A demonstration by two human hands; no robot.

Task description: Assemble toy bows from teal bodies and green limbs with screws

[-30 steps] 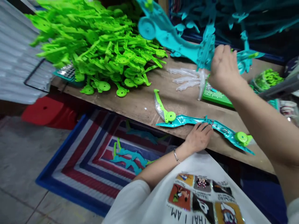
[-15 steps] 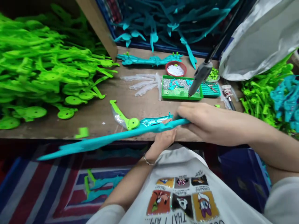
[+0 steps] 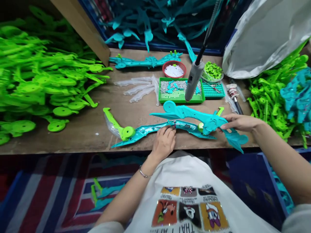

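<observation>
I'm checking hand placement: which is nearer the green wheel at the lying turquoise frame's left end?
Left. The left hand touches the lying turquoise frame near its middle, right of the green wheel; the right hand is farther right, holding another turquoise piece.

Worktop point(image 3: 136, 113) about the left hand point(image 3: 164, 139) and right hand point(image 3: 239, 123): moderately bright, shadows soft. Glare noted along 1 glossy teal shell point(image 3: 148, 130) under the left hand. Teal parts point(image 3: 147, 32) beyond the hands: deep shade. Green pile point(image 3: 48, 81), left of the hands: blurred, stretched outward (wide-lens distortion evident). Striped sheet point(image 3: 46, 191), below left of the hands: dim, soft.
</observation>
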